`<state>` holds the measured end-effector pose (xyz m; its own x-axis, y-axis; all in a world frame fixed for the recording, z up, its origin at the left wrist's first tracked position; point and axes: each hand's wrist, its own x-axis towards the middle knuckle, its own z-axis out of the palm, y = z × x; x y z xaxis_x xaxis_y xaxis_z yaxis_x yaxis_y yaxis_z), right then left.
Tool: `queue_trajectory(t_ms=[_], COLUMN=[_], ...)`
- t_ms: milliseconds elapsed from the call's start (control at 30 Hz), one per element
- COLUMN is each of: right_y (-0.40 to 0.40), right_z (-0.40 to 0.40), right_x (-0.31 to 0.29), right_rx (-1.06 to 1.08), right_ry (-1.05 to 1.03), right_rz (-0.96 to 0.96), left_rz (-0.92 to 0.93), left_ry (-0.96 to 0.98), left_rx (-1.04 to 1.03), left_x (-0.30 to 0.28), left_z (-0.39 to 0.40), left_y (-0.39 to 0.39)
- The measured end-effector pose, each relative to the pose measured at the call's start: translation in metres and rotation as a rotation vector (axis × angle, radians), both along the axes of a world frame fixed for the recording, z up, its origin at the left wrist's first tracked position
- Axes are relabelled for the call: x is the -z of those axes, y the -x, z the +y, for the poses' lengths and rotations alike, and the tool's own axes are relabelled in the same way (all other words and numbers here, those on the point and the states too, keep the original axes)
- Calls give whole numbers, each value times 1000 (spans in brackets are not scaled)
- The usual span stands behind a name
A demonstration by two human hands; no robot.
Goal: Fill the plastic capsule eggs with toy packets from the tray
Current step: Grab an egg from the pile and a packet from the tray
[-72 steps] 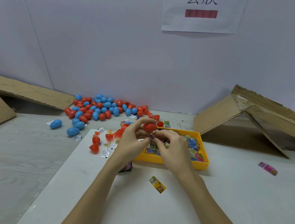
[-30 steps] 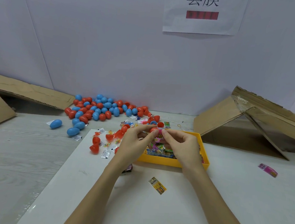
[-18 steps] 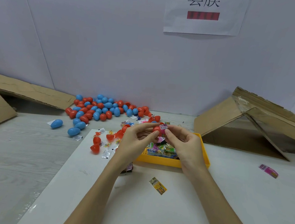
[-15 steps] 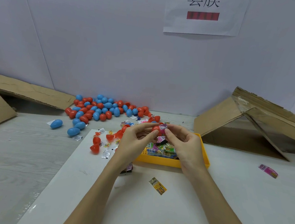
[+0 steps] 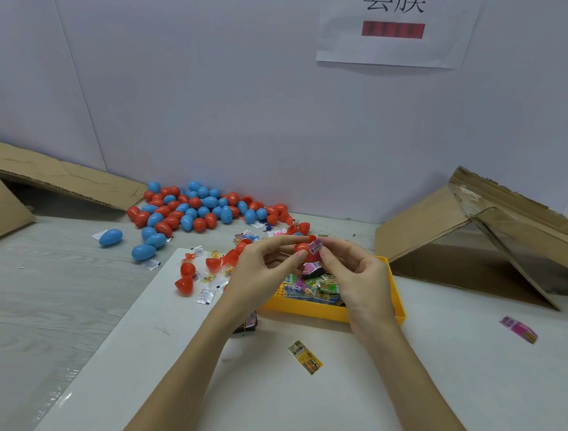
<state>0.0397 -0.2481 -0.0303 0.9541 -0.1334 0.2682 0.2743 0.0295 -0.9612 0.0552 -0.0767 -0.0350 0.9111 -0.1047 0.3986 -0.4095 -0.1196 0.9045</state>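
Head view is showing both hands raised together just above the far edge of the yellow tray (image 5: 306, 308). The left hand (image 5: 258, 271) is gripping a red capsule half (image 5: 303, 250) between thumb and curled fingers, with its open side apparently turned toward the other hand. The right hand (image 5: 361, 279) is pinching a small pink-and-white toy packet (image 5: 317, 245) at its fingertips and pressing it against the rim of that half, so packet and shell are touching.

Judging by this, the step in hand is stuffing one packet into an open half; the packet is sitting only partly inside, with much of it sticking out above the rim.

Below and between the wrists, the tray is holding a heap of further packets. Just to the left of the left hand, several loose red halves (image 5: 186, 277) and clear sachets are lying on the white sheet. Farther beyond the left hand, a pile of closed red and blue eggs (image 5: 194, 211) is resting by the wall.

The next move is probably calling for the packet to be folded or pushed fully under the rim, then a matching half to be picked up and snapped on. Which half matches, I cannot tell.
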Motion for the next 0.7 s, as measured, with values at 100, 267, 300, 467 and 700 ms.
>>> queue_trajectory(t_ms=[100, 267, 300, 467, 700], right_y=[-1, -3, -3, -3, -3], right_z=[1, 2, 3, 3, 4], right_x=[1, 4, 5, 7, 5], right_rx=[20, 64, 70, 68, 83], right_ry=[-6, -29, -33, -72, -82], right_rz=[9, 34, 41, 63, 82], left_rz=[0, -8, -12, -10, -10], left_ry=[-1, -10, -11, -4, -13], left_rx=[-5, 5, 10, 21, 18], left_x=[0, 0, 0, -1, 0], left_z=[-1, -1, -1, -1, -1], left_y=[0, 1, 1, 2, 1])
